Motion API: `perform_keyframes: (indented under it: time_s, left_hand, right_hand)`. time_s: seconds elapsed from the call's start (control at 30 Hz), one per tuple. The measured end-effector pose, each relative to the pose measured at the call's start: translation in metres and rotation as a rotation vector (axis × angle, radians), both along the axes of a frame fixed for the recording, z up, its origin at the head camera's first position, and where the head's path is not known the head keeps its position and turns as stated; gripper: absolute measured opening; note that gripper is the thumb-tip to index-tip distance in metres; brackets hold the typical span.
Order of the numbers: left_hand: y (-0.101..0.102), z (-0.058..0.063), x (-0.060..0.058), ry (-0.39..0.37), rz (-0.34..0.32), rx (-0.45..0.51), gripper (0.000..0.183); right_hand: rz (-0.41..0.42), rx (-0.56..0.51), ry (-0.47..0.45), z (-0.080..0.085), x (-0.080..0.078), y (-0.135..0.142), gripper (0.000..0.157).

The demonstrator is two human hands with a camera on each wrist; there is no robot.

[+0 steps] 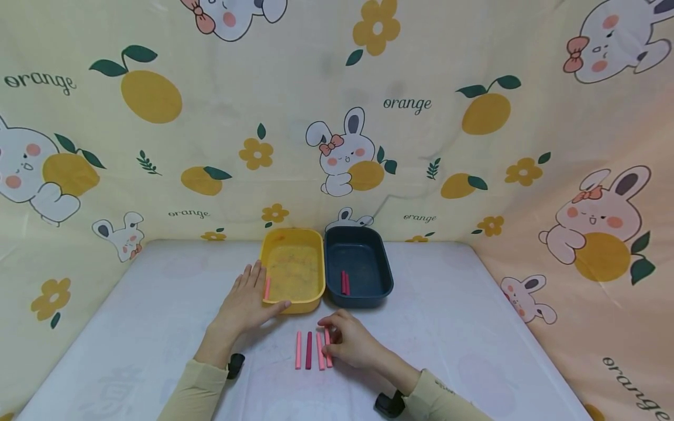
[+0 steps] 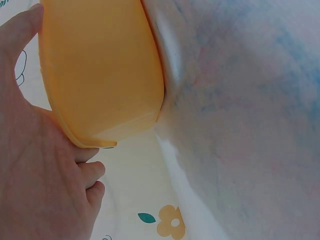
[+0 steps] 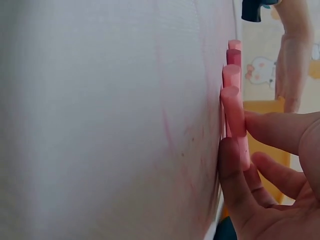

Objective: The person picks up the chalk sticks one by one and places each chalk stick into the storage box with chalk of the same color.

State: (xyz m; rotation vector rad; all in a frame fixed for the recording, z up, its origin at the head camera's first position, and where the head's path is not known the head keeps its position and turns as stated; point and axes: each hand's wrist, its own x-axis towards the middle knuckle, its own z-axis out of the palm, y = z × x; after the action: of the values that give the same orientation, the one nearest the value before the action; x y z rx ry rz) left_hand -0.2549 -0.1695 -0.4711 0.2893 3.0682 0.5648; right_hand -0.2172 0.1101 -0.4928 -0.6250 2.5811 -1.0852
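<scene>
My right hand (image 1: pixel 355 342) pinches a pink chalk stick (image 3: pixel 233 111) between thumb and fingers, at the right end of a short row on the table. Beside that stick lie a second pink chalk stick (image 1: pixel 320 352), a dark red one (image 1: pixel 308 352) and another pink one (image 1: pixel 298 352). Fingers extended, my left hand (image 1: pixel 242 307) rests along the left side of the yellow container (image 1: pixel 305 307), its thumb lying at the near rim. One pink chalk stick (image 1: pixel 267 289) leans inside that container by the left wall. The left wrist view shows the container's outer wall (image 2: pixel 102 65) next to the hand.
A dark blue container (image 1: pixel 363 301) stands against the yellow one's right side, with dark red chalk sticks (image 1: pixel 344 283) inside. Behind both rises a patterned cloth (image 1: pixel 295 99). The white table covering (image 1: pixel 442 327) bears faint chalk smears near the row.
</scene>
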Motion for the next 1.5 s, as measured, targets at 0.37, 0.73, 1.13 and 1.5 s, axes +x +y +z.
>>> perform_keyframes:
  time_s: [0.37,0.73,1.13,1.5]
  left_hand:
    - [-0.001,-0.001,0.000,0.004,-0.004,0.003,0.119]
    - [-0.001,0.001,0.002,0.010,-0.009,0.005,0.119]
    - [-0.001,0.003,0.001,-0.006,-0.007,0.010,0.117]
    - [-0.002,-0.001,0.000,0.019,-0.015,0.003,0.117]
  right_hand:
    - [-0.011,-0.100,-0.005,-0.001,0.002,0.002,0.044]
    - [-0.019,-0.170,0.049,0.000,0.004,0.003,0.038]
    - [-0.080,-0.330,0.117,0.001,0.003,0.000,0.036]
    - [-0.166,-0.414,0.124,0.012,-0.001,-0.009,0.030]
